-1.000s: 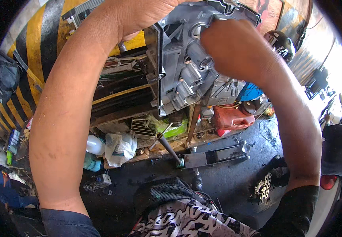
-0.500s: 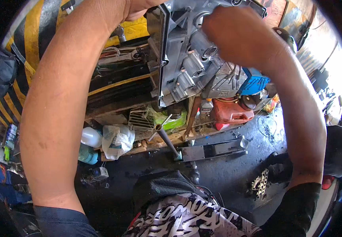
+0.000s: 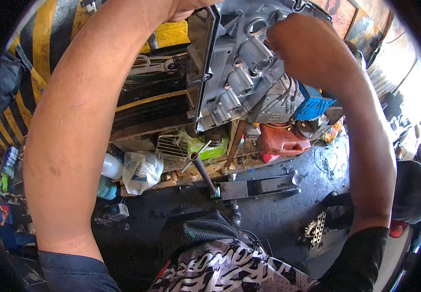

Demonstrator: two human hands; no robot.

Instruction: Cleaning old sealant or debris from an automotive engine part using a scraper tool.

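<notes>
A large grey cast-metal engine cover (image 3: pixel 225 58) with a row of round tubes stands tilted at the top centre, its dark rim toward the left. My left hand (image 3: pixel 188 9) is at the upper edge of the picture beside that rim; its fingers are cut off from view. On the right, my right hand (image 3: pixel 300 41) is closed like a fist in front of the cover, next to the uppermost round opening (image 3: pixel 257 27). Its fingertips are turned away, so whatever they hold, if anything, is hidden.
A bench with wrenches (image 3: pixel 164 64) and a yellow cloth (image 3: pixel 171 35) lies behind my left forearm. Below are a T-handle (image 3: pixel 194 156), a red jerrycan (image 3: pixel 282 140), a plastic bag (image 3: pixel 142 169) and a floor jack (image 3: pixel 259 187). A black seat (image 3: pixel 410 191) stands right.
My right hand, blurred before, now shows sharply and sits a little farther right and lower. More of the uppermost round opening shows. The whole view has shifted slightly.
</notes>
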